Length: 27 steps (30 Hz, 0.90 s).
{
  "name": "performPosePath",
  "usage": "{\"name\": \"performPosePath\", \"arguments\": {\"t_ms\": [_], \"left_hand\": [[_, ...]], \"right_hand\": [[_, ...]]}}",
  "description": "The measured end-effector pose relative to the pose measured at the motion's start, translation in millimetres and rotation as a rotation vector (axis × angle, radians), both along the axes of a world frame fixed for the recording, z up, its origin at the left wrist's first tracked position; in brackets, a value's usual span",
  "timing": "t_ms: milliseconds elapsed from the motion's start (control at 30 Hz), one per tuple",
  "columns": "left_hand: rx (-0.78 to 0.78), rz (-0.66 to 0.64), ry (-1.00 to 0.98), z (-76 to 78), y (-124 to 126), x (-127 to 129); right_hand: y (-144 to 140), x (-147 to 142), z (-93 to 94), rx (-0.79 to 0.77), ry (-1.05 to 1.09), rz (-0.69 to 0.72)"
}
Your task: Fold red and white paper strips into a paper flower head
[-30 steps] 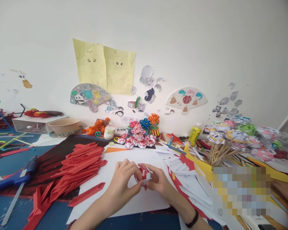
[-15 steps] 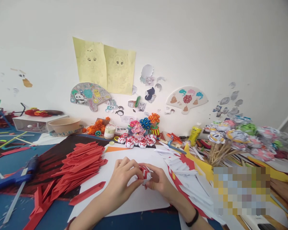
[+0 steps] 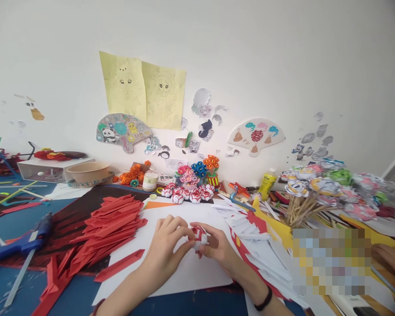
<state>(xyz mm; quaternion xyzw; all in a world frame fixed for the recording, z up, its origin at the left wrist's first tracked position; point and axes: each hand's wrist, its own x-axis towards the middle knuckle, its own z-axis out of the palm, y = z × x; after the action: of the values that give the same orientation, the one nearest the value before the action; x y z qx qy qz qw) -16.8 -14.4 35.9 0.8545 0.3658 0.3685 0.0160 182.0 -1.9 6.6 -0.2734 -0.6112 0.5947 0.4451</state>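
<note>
A small red and white folded paper flower [image 3: 199,236] is held up between my two hands, over a white paper sheet [image 3: 181,276]. My right hand [image 3: 220,248] grips it from the right, fingers behind and thumb in front. My left hand [image 3: 169,241] pinches its left edge between thumb and fingertips; part of the flower is hidden there. Left of the sheet lies a heap of folded red paper strips [image 3: 110,228], with one single red strip [image 3: 120,265] on the sheet's edge. On the right are folded white paper strips [image 3: 258,245].
Several finished red and white flowers [image 3: 195,195] stand behind the sheet. A blue glue gun [image 3: 33,241] lies at left. Farther back are a beige bowl [image 3: 88,173] and a yellow bottle [image 3: 267,184]. Paper flowers on sticks [image 3: 329,186] and another person's hand [image 3: 390,259] are at right.
My left fingers have shifted slightly on the flower's left edge, showing more of its front. The flower has tilted or turned a little; my right hand keeps its grip.
</note>
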Motion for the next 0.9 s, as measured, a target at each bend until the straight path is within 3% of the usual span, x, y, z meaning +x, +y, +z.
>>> {"name": "performPosePath", "arguments": {"t_ms": [400, 600, 900], "left_hand": [[-0.031, 0.008, 0.027, 4.5, 1.3, -3.7], [-0.057, 0.015, 0.08, 9.2, -1.6, -2.4], [0.223, 0.058, 0.169, 0.2, -0.1, -3.0]], "right_hand": [[-0.9, 1.6, 0.9, -0.013, 0.006, 0.019], [-1.5, -1.9, 1.8, -0.024, -0.031, -0.057], [-1.0, -4.2, 1.6, -0.048, -0.076, -0.108]]}}
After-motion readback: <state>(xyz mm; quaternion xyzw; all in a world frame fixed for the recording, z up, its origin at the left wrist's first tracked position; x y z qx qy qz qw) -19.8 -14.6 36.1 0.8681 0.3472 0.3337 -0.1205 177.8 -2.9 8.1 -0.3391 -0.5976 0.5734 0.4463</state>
